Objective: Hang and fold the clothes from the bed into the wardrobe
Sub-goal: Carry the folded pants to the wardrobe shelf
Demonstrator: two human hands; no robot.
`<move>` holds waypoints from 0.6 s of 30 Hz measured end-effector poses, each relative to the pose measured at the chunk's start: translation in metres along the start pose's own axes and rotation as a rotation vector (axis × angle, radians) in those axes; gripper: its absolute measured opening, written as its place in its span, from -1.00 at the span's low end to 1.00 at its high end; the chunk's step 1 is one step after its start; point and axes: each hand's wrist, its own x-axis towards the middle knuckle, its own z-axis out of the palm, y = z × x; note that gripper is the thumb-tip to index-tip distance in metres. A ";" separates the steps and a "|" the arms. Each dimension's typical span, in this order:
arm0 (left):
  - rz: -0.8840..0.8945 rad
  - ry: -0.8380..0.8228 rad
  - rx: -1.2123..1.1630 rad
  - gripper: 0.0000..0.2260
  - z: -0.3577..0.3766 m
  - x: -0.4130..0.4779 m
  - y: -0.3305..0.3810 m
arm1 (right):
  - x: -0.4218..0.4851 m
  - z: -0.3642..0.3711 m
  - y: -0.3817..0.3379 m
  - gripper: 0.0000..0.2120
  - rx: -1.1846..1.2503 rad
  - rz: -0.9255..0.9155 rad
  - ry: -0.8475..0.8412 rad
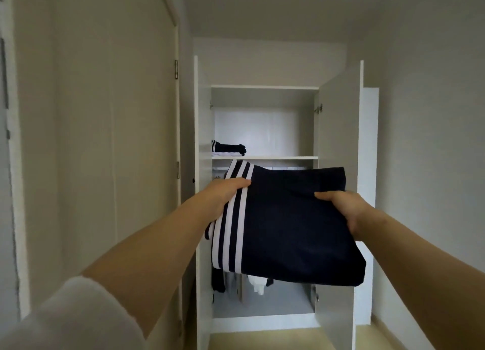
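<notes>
Left hand [225, 196]: grips the striped left edge of the folded garment, thumb on top. Fingers are underneath and not seen.
Right hand [342, 208]: grips the right edge the same way, thumb across the dark cloth.
Folded garment [288, 226]: navy, with white stripes running near to far along its left side. It is held flat in the air between both hands, in front of the open wardrobe [203, 108].
Key relation: the shelf [265, 157] lies just beyond and slightly above the garment's far edge. Judged, the placing move goes forward and up. The left hand reaches a little farther.
Stack [227, 148]: folded clothes, a dark striped piece over white, at the shelf's left end, on the left hand's side.
Right door [338, 145]: swung open, close to the right of the right hand.
Hidden: hanging clothes [258, 284] below the shelf are mostly covered by the garment. The rail is barely visible. The bed is out of view.
</notes>
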 end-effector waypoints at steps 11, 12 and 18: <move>0.004 -0.001 0.003 -0.87 -0.004 0.203 -0.016 | 0.205 0.045 0.023 -0.65 0.035 0.020 0.003; 0.006 -0.003 -0.001 -0.86 -0.005 0.221 -0.018 | 0.224 0.050 0.025 -0.64 0.032 0.018 0.005; 0.058 0.006 0.001 -0.86 -0.025 0.339 -0.019 | 0.340 0.092 0.022 -0.64 0.030 0.002 -0.010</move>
